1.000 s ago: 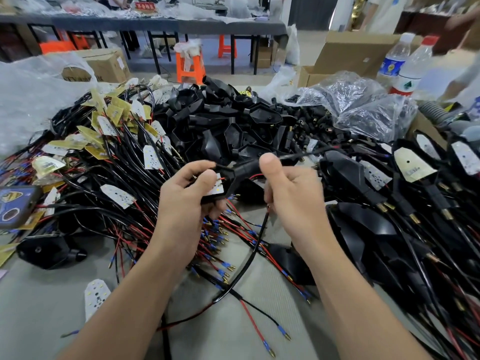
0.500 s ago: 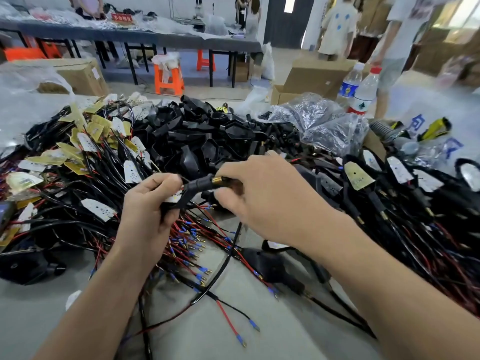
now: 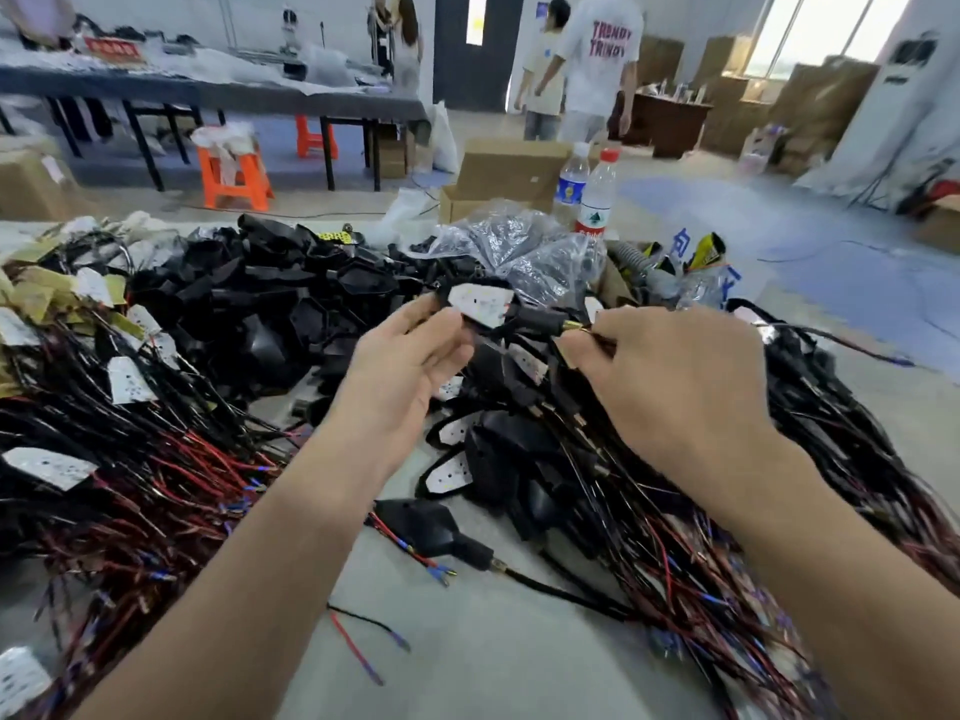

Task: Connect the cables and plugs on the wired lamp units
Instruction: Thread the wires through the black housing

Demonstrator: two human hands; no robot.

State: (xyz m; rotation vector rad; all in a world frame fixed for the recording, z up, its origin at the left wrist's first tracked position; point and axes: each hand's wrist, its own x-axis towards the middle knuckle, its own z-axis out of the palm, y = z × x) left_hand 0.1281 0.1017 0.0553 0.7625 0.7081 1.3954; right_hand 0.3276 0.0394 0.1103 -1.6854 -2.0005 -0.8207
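A black lamp unit (image 3: pixel 480 304) with a white LED plate is raised over the piles. My left hand (image 3: pixel 405 366) pinches its left edge between thumb and fingers. The unit's black stem ends in a brass fitting (image 3: pixel 571 327), and my right hand (image 3: pixel 675 387) grips the cable right at that fitting. The cable itself is hidden behind my right hand. A second black lamp unit (image 3: pixel 421 522) with a brass-tipped stem and red and black wires lies on the grey table (image 3: pixel 493 641) below my arms.
Piles of black housings (image 3: pixel 270 314) and wired plates (image 3: pixel 124 379) fill the left and back. A heap of lamp units with red and black wires (image 3: pixel 701 537) fills the right. Plastic bags (image 3: pixel 524 257), two water bottles (image 3: pixel 592 200) and a cardboard box (image 3: pixel 498 174) stand behind. People stand far back.
Both hands have carried the lamp unit up and to the right, over the right heap. The white plate now faces the camera. My view has tilted up.
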